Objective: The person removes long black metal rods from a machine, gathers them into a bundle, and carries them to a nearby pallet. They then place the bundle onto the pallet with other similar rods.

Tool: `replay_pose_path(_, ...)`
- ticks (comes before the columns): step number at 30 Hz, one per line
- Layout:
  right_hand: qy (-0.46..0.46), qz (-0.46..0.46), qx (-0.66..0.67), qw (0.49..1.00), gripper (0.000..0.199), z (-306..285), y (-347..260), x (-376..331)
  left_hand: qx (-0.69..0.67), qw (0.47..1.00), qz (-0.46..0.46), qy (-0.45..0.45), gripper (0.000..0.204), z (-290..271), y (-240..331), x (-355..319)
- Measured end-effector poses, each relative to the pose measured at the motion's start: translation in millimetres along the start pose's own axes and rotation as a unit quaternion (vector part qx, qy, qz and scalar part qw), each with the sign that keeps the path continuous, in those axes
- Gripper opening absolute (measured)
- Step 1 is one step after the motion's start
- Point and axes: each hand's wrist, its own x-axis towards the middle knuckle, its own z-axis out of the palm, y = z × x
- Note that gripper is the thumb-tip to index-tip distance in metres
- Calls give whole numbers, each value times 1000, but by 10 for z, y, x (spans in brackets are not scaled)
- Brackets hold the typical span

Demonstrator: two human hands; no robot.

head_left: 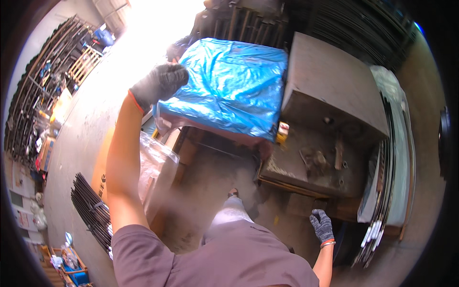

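My left hand (161, 82), in a dark glove with an orange cuff, is raised beside the left edge of a shiny blue plastic sheet (234, 86). Its fingers are curled into a fist and slightly blurred; anything inside them is hidden. The sheet drapes over a boxy load, which it mostly hides. My right hand (322, 226), in a grey knitted glove, hangs low at the right with its fingers loosely bent, thumb apart, and nothing visible in it. Nearest to it is the front of a worn workbench (291, 167) with metal pieces (314, 160) lying on top.
A large grey metal box (339, 81) stands behind the bench, and a small yellow carton (282, 132) sits at its left corner. Long thin rods (382, 201) lean at the right. Dark rods (91, 205) and film-wrapped cardboard (155, 162) are at the left. Loaded racks (38, 91) line the far left.
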Motion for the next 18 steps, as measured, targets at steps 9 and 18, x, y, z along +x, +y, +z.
replay_pose_path(9,50,-48,34,997,20,-618,180,-982,-75,980,31,-184,12,711,2282,2041)
replay_pose_path(18,142,-146,222,953,44,-1424,-426,-1354,-291,863,-19,-412,32,1766,3784,3143)
